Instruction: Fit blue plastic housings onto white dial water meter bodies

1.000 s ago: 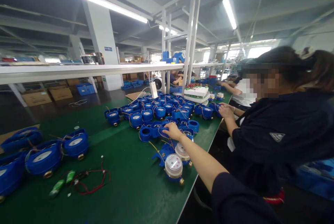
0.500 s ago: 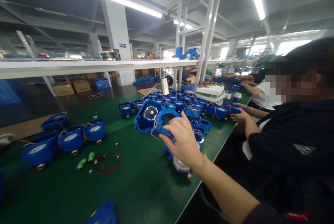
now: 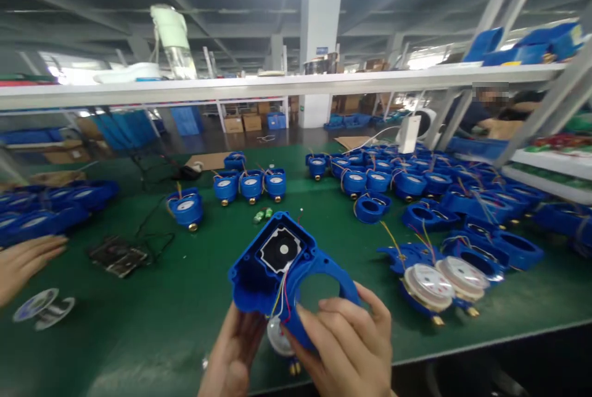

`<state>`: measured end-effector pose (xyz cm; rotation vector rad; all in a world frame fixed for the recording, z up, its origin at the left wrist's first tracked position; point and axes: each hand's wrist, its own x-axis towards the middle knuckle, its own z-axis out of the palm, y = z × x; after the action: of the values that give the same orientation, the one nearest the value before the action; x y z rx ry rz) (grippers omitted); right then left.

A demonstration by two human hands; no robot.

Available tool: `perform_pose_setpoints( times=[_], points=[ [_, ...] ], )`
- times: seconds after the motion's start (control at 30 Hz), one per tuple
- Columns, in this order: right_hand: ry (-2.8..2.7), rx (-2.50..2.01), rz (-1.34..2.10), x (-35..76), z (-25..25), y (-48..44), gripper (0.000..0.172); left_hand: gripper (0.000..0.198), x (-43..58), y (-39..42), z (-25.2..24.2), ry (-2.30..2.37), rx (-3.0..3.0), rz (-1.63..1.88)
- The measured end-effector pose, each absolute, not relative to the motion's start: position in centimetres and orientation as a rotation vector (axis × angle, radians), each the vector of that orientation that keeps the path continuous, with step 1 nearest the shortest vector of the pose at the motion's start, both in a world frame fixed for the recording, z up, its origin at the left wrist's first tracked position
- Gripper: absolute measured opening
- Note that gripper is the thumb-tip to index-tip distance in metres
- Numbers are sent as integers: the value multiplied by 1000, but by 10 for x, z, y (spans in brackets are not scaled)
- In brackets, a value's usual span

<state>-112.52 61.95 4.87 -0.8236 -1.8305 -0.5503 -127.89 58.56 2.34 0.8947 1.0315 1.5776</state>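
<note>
A blue plastic water meter housing [image 3: 324, 263] is held up in front of me, with an open box end, a black round-faced module [image 3: 281, 249] inside and a large ring at the other end. Thin red, white and yellow wires [image 3: 283, 298] hang from it. Fingers of my right hand [image 3: 349, 341] wrap around the ring. My left hand [image 3: 234, 347] grips the box end from below, its fingertips hidden behind it. Partly covered by the housing and my hands, a meter body with a clear cover [image 3: 279, 336] rests on the green table.
Many blue meters [image 3: 409, 184] crowd the table's right side. Two clear-topped meters [image 3: 428, 286] stand near the right front edge. Green batteries [image 3: 263, 215] lie mid-table. On the left are a wire spool [image 3: 37, 306] and another person's hand [image 3: 30, 264]. A white shelf [image 3: 259, 84] crosses above.
My view has swung left. The housing, held by my right hand, is now nearer and in front of me. My left hand has come into view against it.
</note>
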Motion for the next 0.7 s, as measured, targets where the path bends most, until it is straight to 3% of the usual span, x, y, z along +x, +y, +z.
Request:
perform_pose_setpoints(
  times=[0.2,0.33,0.4,0.5,0.57,0.7],
  points=[
    [-1996,-599,-658,-1149,33,612,8,57,-1273,594,44,1172,511,1635],
    [-1833,-523,-349,-1146,26,610,23,63,-1281,592,48,1168,421,1665],
    [-1736,-727,-49,-1144,29,609,44,67,-1281,590,47,1155,459,1663],
    [-1772,-977,421,-1142,36,609,68,69,-1284,590,43,1190,618,1611],
    [-1770,-989,532,-1142,38,609,67,70,-1290,589,40,1207,794,1587],
    [-1606,-1066,416,-1142,34,610,66,73,-1307,585,44,1499,1473,1860]
  ],
)
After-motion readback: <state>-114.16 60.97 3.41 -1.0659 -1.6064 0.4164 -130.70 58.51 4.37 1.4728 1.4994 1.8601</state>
